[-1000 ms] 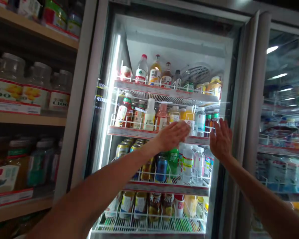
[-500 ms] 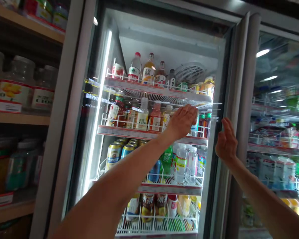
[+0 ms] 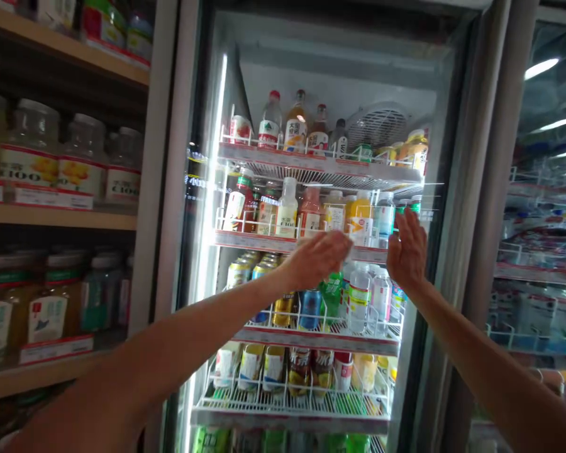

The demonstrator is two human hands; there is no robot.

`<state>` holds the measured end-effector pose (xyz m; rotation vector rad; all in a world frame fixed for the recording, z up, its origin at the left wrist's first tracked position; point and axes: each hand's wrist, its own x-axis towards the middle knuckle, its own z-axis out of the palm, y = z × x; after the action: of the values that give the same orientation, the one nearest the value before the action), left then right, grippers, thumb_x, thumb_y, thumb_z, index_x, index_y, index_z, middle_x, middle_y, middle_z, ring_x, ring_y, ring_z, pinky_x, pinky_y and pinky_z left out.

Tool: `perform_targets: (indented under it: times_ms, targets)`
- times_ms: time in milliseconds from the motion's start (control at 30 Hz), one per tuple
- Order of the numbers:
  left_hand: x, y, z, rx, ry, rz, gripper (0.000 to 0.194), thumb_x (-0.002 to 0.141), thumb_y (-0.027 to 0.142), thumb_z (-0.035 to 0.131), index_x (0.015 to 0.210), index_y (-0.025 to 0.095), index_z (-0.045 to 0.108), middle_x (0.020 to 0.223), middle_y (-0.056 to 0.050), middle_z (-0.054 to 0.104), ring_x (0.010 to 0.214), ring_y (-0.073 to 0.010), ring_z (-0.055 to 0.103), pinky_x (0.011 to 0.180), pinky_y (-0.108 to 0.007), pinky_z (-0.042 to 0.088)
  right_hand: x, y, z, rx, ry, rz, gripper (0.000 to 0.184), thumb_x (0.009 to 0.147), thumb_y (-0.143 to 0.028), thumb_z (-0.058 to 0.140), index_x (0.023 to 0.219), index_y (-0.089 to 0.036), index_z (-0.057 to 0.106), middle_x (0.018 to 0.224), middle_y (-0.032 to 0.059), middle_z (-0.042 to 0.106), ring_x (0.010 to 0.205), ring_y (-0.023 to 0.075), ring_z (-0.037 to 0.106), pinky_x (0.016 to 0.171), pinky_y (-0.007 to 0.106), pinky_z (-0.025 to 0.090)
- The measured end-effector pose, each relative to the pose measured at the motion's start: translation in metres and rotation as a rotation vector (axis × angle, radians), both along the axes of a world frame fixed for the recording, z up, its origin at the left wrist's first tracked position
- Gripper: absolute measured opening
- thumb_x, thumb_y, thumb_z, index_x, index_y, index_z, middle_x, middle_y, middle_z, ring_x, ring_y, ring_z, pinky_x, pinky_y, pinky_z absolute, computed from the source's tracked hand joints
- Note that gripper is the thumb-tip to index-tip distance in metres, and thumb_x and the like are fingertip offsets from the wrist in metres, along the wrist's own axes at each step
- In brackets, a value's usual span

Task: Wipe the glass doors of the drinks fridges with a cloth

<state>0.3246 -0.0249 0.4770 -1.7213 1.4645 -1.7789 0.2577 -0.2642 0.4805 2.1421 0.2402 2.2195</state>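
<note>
My left hand (image 3: 318, 259) reaches in front of a lit drinks cooler (image 3: 358, 409), fingers stretched out and slightly blurred, holding nothing. Behind it are an orange juice bottle (image 3: 360, 220) and a green bottle (image 3: 331, 292), partly covered by the hand. To its right my right hand (image 3: 408, 248) is raised, fingers extended, also holding nothing. It is near the right side of the cooler's glass door, over the second shelf. Reflections lie on the glass. Whether either hand touches it I cannot tell.
On the left stands a wooden shelf (image 3: 66, 217) with jars and bottles. Cooler shelves hold several rows of bottles and cans (image 3: 239, 274). A grey metal upright (image 3: 485, 189) separates this door from a second glass-fronted cooler (image 3: 542, 251) on the right.
My left hand has moved lower and left across the cooler. My right hand has shifted left from the door frame to over the glass. The view has turned slightly left.
</note>
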Motion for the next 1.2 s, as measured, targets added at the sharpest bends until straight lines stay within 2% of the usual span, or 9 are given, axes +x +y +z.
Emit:
perform_targets:
  times_ms: [100, 267, 433, 600, 800, 933, 1000, 1133, 1200]
  targets:
    - [0.001, 0.032, -0.015, 0.226, -0.05, 0.01, 0.049, 0.091, 0.025, 0.035, 0.139, 0.017, 0.03, 0.145, -0.006, 0.035, 0.136, -0.0184, 0.026, 0.114, -0.036, 0.021, 0.011, 0.03, 0.004, 0.022, 0.027, -0.001, 0.048, 0.091, -0.033, 0.028, 0.137, -0.022, 0.034, 0.146, 0.0092, 0.033, 0.137, 0.022, 0.025, 0.108, 0.049, 0.025]
    - [0.014, 0.084, -0.006, -0.334, 0.058, 0.084, 0.047, 0.09, 0.027, 0.037, 0.134, 0.01, 0.038, 0.142, -0.014, 0.038, 0.138, -0.0268, 0.021, 0.112, -0.046, 0.024, 0.024, 0.07, 0.001, 0.063, 0.066, -0.053, 0.045, 0.091, -0.034, 0.03, 0.135, -0.026, 0.037, 0.148, 0.0062, 0.029, 0.139, 0.0252, 0.021, 0.11, 0.053, 0.018]
    - [0.019, 0.12, -0.031, 0.1, -0.036, 0.053, 0.047, 0.09, 0.028, 0.039, 0.136, 0.02, 0.035, 0.142, -0.005, 0.039, 0.137, -0.018, 0.024, 0.114, -0.037, 0.024, 0.026, 0.078, -0.003, 0.065, 0.087, -0.074, 0.045, 0.09, -0.033, 0.034, 0.135, -0.029, 0.037, 0.15, 0.0035, 0.025, 0.138, 0.0274, 0.02, 0.11, 0.052, 0.016]
    - [0.026, 0.145, -0.038, -0.517, 0.074, 0.111, 0.05, 0.09, 0.026, 0.032, 0.139, 0.014, 0.029, 0.144, -0.011, 0.035, 0.139, -0.0235, 0.017, 0.112, -0.045, 0.025, 0.026, 0.077, -0.002, 0.066, 0.069, -0.072, 0.045, 0.09, -0.033, 0.036, 0.134, -0.025, 0.041, 0.148, 0.0075, 0.028, 0.138, 0.0289, 0.022, 0.109, 0.053, 0.015]
    - [0.031, 0.163, -0.069, -0.01, 0.049, 0.063, 0.052, 0.089, 0.028, 0.039, 0.139, 0.019, 0.03, 0.145, -0.006, 0.036, 0.139, -0.0178, 0.018, 0.115, -0.037, 0.022, 0.03, 0.081, -0.011, 0.021, 0.028, -0.089, 0.048, 0.091, -0.038, 0.034, 0.137, -0.022, 0.038, 0.147, 0.0128, 0.029, 0.138, 0.0284, 0.021, 0.109, 0.053, 0.016]
    - [0.034, 0.172, -0.048, -0.482, 0.223, 0.155, 0.049, 0.091, 0.029, 0.029, 0.138, 0.015, 0.032, 0.148, -0.009, 0.029, 0.14, -0.023, 0.011, 0.116, -0.047, 0.013, 0.032, 0.094, -0.026, -0.016, 0.087, -0.083, 0.051, 0.091, -0.037, 0.036, 0.138, -0.02, 0.034, 0.149, 0.0141, 0.024, 0.14, 0.0289, 0.014, 0.109, 0.055, 0.013]
    - [0.03, 0.169, -0.049, -0.359, 0.285, 0.193, 0.048, 0.092, 0.032, 0.026, 0.137, 0.017, 0.034, 0.148, -0.006, 0.028, 0.14, -0.0229, 0.01, 0.116, -0.046, 0.012, 0.031, 0.102, -0.033, -0.005, 0.11, -0.067, 0.052, 0.091, -0.038, 0.035, 0.14, -0.02, 0.031, 0.151, 0.014, 0.02, 0.14, 0.0303, 0.011, 0.108, 0.057, 0.012]
    - [0.016, 0.162, -0.062, 0.324, 0.35, 0.154, 0.046, 0.095, 0.029, 0.016, 0.14, 0.023, 0.026, 0.149, 0.003, 0.026, 0.139, -0.014, 0.013, 0.115, -0.038, 0.016, 0.027, 0.108, -0.039, -0.033, 0.143, -0.044, 0.054, 0.092, -0.039, 0.028, 0.142, -0.016, 0.028, 0.15, 0.0146, 0.018, 0.139, 0.0341, 0.011, 0.104, 0.061, 0.012]
    - [0.015, 0.167, -0.055, 0.275, 0.354, 0.205, 0.048, 0.096, 0.032, 0.013, 0.141, 0.021, 0.021, 0.15, 0.001, 0.024, 0.139, -0.0162, 0.008, 0.113, -0.044, 0.015, 0.027, 0.104, -0.038, -0.046, 0.176, -0.024, 0.056, 0.093, -0.044, 0.021, 0.142, -0.017, 0.027, 0.151, 0.0126, 0.017, 0.139, 0.0342, 0.011, 0.102, 0.062, 0.011]
